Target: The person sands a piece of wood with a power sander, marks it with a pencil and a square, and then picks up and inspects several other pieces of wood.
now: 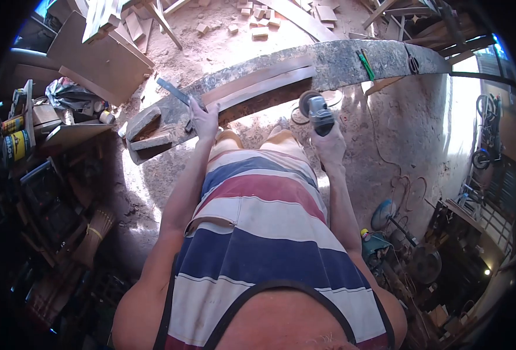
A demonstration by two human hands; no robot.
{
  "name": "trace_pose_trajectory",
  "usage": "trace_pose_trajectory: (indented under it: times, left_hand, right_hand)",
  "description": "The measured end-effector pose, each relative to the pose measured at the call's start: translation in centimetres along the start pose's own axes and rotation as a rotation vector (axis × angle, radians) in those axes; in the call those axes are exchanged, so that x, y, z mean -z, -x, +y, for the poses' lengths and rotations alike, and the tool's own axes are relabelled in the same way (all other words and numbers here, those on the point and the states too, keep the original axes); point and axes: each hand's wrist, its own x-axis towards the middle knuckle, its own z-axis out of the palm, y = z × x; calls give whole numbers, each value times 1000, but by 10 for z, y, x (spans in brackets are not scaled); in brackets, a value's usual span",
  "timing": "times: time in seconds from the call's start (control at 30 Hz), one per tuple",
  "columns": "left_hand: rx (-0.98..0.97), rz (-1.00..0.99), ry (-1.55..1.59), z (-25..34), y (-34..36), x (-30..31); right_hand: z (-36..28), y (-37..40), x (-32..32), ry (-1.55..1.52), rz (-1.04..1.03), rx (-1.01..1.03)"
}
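My right hand [329, 143] is wrapped around an angle grinder [321, 116]; its round disc [310, 102] points up toward the bench. My left hand [204, 121] is closed around the near end of a blue-grey flat bar [174, 91], at the left end of a long wooden board [264, 83]. The board lies along the worn, curved bench [340, 55], and the grinder's disc is close to its right end. A green tool [365, 65] and a pair of dark scissors [412, 63] rest further right on the bench.
Wood offcuts [260, 34] lie scattered on the dusty floor beyond the bench. Cans [16, 146] and a bag stand on a shelf at left. A cord [380, 151] trails over the floor at right, toward a blue fan-like disc [383, 214] and other machinery.
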Motion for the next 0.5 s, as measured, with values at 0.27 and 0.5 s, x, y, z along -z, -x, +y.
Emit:
trace_pose_trajectory:
  times: [0.27, 0.5]
  left_hand:
    - [-722, -304, -557, 48, -31, -43]
    - [-737, -346, -513, 28, -49, -61]
  right_hand:
    - [-60, -53, -57, 144, -206, 399]
    - [-87, -80, -85, 273, -162, 566]
